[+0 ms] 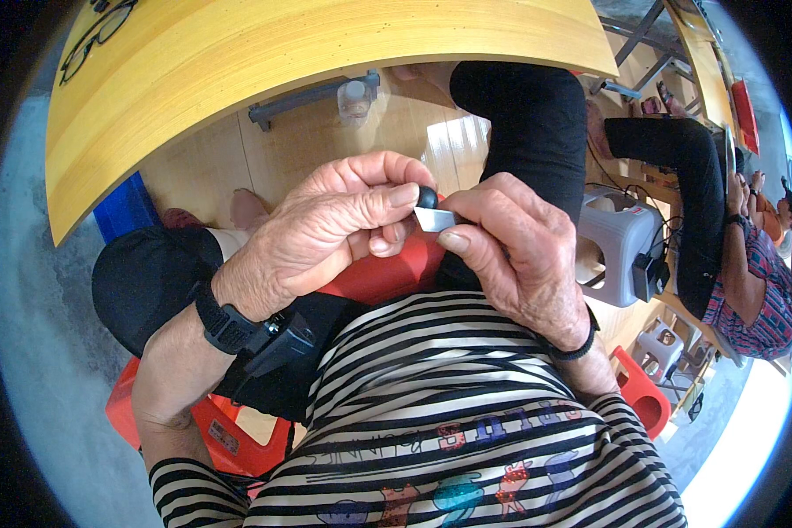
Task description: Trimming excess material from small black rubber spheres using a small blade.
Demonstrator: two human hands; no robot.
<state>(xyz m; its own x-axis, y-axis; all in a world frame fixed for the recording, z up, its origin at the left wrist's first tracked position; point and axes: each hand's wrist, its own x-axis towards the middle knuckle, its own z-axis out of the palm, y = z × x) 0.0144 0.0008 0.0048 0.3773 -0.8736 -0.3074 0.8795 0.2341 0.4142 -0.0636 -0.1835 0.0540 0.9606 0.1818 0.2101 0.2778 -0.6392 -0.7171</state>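
Grip at left is pinching a black rounded piece between thumb and fingers; the right grip is clamping a pale flat piece between thumb and forefinger. Both pieces are sitting close together above the lap; any joint is not showing clearly. By judgement, the black piece is likely proving light, stiff and slippery, its flanks suiting fingertips; the pale one is probably favouring its flat faces. Beyond, glasses are lying on the yellow surface.
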